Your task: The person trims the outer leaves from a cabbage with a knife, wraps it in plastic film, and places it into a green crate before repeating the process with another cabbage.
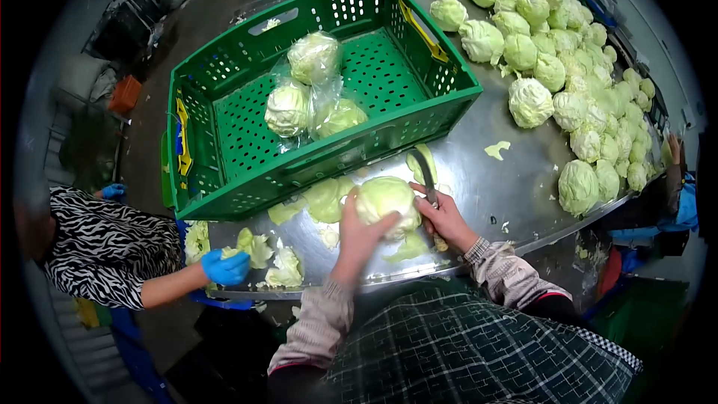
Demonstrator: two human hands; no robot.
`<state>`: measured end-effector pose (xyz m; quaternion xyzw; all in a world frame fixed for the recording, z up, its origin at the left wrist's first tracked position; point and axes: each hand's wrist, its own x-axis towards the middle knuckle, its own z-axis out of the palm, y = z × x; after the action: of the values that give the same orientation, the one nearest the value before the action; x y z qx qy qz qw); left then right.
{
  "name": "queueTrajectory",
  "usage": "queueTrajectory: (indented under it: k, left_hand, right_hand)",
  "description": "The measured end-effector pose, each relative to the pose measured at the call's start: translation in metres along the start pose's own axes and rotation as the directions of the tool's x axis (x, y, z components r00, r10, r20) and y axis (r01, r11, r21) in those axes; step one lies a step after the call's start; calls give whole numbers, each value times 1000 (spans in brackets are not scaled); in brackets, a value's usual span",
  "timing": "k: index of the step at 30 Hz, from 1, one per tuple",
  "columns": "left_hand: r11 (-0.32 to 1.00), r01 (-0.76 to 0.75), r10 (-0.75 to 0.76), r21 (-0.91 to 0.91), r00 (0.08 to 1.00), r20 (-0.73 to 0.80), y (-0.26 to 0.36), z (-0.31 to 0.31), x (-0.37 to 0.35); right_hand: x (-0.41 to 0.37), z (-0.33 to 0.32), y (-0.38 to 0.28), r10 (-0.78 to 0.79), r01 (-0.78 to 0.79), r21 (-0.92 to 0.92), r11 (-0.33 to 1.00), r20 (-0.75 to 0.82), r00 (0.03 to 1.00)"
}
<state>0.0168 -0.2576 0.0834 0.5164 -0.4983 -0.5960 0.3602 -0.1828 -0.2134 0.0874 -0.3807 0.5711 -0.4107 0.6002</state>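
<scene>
Low over the metal table, a pale green cabbage (pixel 387 206) is held in front of me. My left hand (pixel 361 233) grips it from the left side, thumb across its near face. In my right hand (pixel 446 221) is a knife (pixel 428 173) with a dark curved blade pointing away from me; its light handle end shows below the palm. The right fingers are closed round the knife, close against the cabbage's right side. Loose cabbage leaves (pixel 323 199) lie on the table around and under it.
A green crate (pixel 329 155) stands just beyond, holding several plastic-wrapped cabbages (pixel 287 107). Many cabbages (pixel 532 102) are heaped on the metal table (pixel 499 193) to the right. At left, a co-worker's blue-gloved hand (pixel 225 267) touches leaf scraps. Another person's hand (pixel 674 149) shows far right.
</scene>
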Motion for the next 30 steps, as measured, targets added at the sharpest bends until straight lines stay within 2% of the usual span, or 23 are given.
queueTrajectory:
  k: [2,3,5,6,7,8,9,10,11,12,14,15,17,18,21,23,27,29,30]
  left_hand:
    - [966,255,-256,-26,950,-176,20,-23,-27]
    - [965,248,-259,-84,952,-165,27,-34,-42]
    - [972,157,-128,173,978,-165,14,-51,-63]
    - [949,110,-67,297,986,-151,7,-58,-70]
    - [920,170,-98,353,972,-213,2,-63,-73]
    - [879,168,-71,446,972,-225,0,-66,-77]
    - [831,162,-45,533,973,-226,4,-64,-81]
    - [779,147,-11,610,975,-220,8,-61,-82]
    - [726,135,-2,674,981,-193,10,-57,-82]
    - [798,132,-19,589,981,-195,3,-54,-81]
    - [908,131,-58,398,980,-189,-17,-50,-80]
    - [920,159,-100,357,979,-178,-12,-48,-80]
    - [937,211,-173,279,973,-155,5,-44,-77]
    - [933,182,-135,309,977,-167,1,-42,-75]
    - [903,134,-62,409,981,-186,-6,-40,-73]
    - [866,148,-64,477,980,-189,1,-35,-73]
    - [803,62,48,592,984,-169,3,-26,-70]
    - [759,-19,141,650,981,-136,3,-23,-69]
    - [755,-7,136,656,980,-145,4,-20,-67]
  right_hand:
    - [-16,16,0,82,-83,6,997,49,995]
    - [-20,24,1,150,-152,16,988,88,985]
    - [-21,40,22,278,-282,-8,959,190,942]
    - [-21,46,27,227,-218,-65,974,190,955]
    - [-19,51,31,171,-149,-124,981,192,966]
    - [-18,54,34,112,-77,-181,980,192,975]
    - [-15,59,33,-162,195,-237,952,150,975]
    - [-19,52,24,-207,255,-385,887,160,965]
    - [-21,47,22,-311,374,-539,754,208,927]
    - [-24,43,16,-396,469,-667,579,274,877]
    - [-33,39,5,-319,471,-782,408,362,876]
    - [-37,38,1,-273,470,-823,318,395,877]
    - [-39,34,9,-308,508,-841,188,441,843]
    - [-38,32,12,-322,525,-843,120,467,824]
    - [-36,33,18,-310,527,-847,63,486,817]
    - [-27,30,20,-288,542,-835,99,497,818]
    - [-16,28,17,-313,551,-823,137,492,812]
    - [-7,28,23,-290,526,-842,116,478,829]
    - [0,28,26,-282,515,-851,104,471,836]
